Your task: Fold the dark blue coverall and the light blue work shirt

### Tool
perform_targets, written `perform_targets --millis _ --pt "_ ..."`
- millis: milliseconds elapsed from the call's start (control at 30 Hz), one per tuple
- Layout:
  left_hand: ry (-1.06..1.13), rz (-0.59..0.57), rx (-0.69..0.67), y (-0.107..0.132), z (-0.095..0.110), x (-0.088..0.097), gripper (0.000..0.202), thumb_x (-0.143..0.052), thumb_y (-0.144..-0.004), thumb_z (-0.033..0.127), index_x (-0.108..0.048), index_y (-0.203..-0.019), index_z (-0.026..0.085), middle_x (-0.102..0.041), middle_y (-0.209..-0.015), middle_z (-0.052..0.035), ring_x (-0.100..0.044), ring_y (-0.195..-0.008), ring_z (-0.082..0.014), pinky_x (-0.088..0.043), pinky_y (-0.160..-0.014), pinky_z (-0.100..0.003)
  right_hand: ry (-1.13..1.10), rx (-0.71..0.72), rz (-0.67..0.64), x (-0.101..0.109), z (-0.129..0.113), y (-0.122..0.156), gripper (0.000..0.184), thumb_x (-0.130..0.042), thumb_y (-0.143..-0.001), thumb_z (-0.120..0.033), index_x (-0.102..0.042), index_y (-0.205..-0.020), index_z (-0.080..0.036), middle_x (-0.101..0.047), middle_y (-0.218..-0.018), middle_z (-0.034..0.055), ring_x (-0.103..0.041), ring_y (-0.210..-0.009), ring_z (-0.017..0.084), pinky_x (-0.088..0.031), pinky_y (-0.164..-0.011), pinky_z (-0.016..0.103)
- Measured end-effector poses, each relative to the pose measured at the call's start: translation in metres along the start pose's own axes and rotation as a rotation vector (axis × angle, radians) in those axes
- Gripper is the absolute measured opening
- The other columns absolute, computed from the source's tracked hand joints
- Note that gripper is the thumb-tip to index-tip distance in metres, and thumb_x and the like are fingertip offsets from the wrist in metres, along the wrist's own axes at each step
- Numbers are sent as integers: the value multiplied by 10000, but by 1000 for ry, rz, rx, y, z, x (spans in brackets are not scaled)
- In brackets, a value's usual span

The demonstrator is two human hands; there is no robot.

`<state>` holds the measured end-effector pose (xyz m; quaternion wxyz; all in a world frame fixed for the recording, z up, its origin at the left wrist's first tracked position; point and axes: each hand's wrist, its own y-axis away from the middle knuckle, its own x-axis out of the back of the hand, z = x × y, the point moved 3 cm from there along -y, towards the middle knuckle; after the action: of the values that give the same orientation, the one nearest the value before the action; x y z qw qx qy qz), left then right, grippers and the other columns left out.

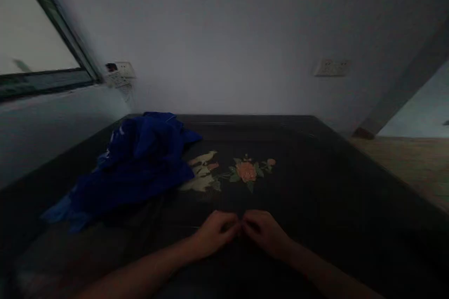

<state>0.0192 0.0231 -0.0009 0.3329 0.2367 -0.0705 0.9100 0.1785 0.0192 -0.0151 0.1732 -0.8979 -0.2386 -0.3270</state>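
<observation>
My left hand point(218, 230) and my right hand point(262, 231) meet just above or on the dark table point(315, 196), near the bottom middle of the head view. The fingers of both are curled in, and the fingertips touch or nearly touch each other. A small gap shows between thumb and forefinger on the left. No object is visible in either hand, though the picture is dim. Left of my hands and farther off, a crumpled blue cloth point(140, 163), perhaps a garment, lies on the table, apart from both hands.
A flower and bird decoration point(246, 171) marks the tabletop ahead of my hands, and the cloth partly covers its left end. The table stands by a pale wall point(224, 42) with sockets point(331, 67) on it. A window point(35, 23) is at the left, wooden-looking floor point(414, 163) at the right.
</observation>
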Motion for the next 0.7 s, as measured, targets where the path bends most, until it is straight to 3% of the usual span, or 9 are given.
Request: perform_targets --millis 700 --pt "-7 -9 23 -1 0 -2 254 -467 -892 242 -643 -747 130 -536 -578 34 -487 -553 -82 -339 -540 -176 -5 -30 -18 5 -6 2 173 -476 -849 -145 -551 -697 -177 -583 -695 6 -529 -665 131 -367 -647 237"
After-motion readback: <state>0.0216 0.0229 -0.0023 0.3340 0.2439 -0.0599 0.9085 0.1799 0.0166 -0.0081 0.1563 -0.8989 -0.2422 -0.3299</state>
